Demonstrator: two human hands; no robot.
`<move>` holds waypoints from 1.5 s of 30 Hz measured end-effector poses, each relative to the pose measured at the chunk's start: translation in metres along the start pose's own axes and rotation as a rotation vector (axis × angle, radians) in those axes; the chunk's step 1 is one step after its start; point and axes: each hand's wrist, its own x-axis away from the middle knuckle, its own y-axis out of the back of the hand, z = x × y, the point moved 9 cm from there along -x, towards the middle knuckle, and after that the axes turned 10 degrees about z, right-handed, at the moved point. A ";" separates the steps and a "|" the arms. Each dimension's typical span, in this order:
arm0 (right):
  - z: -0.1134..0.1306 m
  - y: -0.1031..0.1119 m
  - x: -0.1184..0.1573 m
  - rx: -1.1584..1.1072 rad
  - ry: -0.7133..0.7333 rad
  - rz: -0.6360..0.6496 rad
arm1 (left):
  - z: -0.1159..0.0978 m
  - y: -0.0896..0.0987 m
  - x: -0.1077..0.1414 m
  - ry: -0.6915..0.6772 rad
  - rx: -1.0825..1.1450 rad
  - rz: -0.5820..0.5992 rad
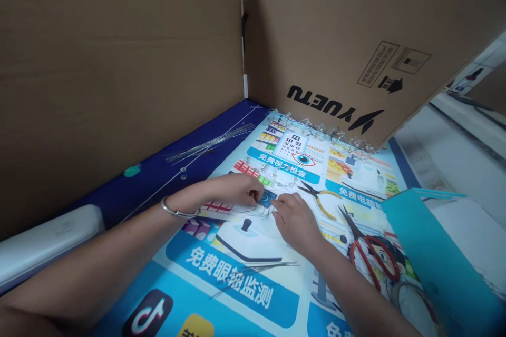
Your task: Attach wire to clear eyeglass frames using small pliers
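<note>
My left hand (240, 190), with a silver bangle on the wrist, is closed with its fingers curled in a pinch. Opposite it, my right hand (294, 219) pinches with thumb and forefinger. Thin wire (270, 210) runs between and under the fingertips; its ends are too fine to follow. Just beyond the hands lie clear beads (275, 172) on wire. Yellow-handled pliers (322, 199) rest to the right of my right hand, jaws apart. Nearer me on that side are red-handled scissors (369, 253), partly spread.
Cardboard panels (316, 37) wall off the back and left. Along the back panel lies a row of clear beaded pieces (328, 130). Straight wires lie in bundles on the left (213, 143) and in front (256, 269). A teal box (427, 253), a tape roll (415, 300) and a white case (51, 239) flank the printed sheet.
</note>
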 end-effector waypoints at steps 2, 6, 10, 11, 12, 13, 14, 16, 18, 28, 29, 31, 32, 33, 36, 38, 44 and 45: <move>0.003 -0.001 0.002 -0.016 0.039 0.008 | 0.004 -0.002 -0.001 -0.039 0.090 0.045; 0.006 0.001 0.006 -0.073 0.102 -0.009 | 0.005 -0.002 0.001 -0.120 0.191 0.085; 0.002 0.004 0.005 -0.046 0.044 -0.065 | 0.007 -0.002 0.000 -0.161 0.241 0.079; 0.001 0.004 0.004 -0.025 0.028 -0.064 | 0.009 -0.003 0.000 -0.163 0.258 0.077; 0.002 0.003 0.003 -0.004 0.019 -0.056 | 0.010 -0.003 -0.001 -0.164 0.276 0.073; 0.003 0.001 0.003 0.015 0.016 -0.042 | 0.012 -0.004 -0.001 -0.165 0.292 0.066; 0.004 -0.001 0.002 0.032 0.016 -0.027 | 0.014 -0.004 -0.001 -0.167 0.307 0.062; 0.008 -0.005 0.003 0.055 0.022 -0.004 | 0.016 -0.006 -0.001 -0.170 0.330 0.062; 0.011 -0.007 0.004 0.065 0.029 0.004 | 0.018 -0.007 -0.001 -0.173 0.342 0.069; 0.022 0.002 0.013 0.033 0.113 -0.069 | 0.017 -0.007 0.002 -0.205 0.360 0.028; 0.022 0.002 0.013 0.027 0.116 -0.078 | 0.017 -0.007 0.002 -0.205 0.368 0.028; 0.022 0.002 0.015 0.013 0.127 -0.102 | 0.018 -0.007 0.002 -0.202 0.384 0.027; 0.022 0.003 0.015 0.006 0.131 -0.123 | 0.019 -0.007 0.002 -0.201 0.394 0.026; 0.019 0.005 0.016 0.002 0.125 -0.153 | 0.019 -0.007 0.002 -0.201 0.406 0.024; 0.004 0.018 0.018 0.015 0.056 -0.247 | 0.020 -0.006 0.002 -0.205 0.427 0.013; -0.011 0.031 0.018 0.029 0.006 -0.270 | 0.020 -0.006 0.003 -0.206 0.414 0.012; -0.088 0.042 0.024 0.293 -0.404 0.093 | 0.019 -0.005 0.007 -0.202 0.333 0.031; -0.100 0.036 0.027 0.302 -0.460 0.191 | 0.017 -0.005 0.008 -0.208 0.311 0.034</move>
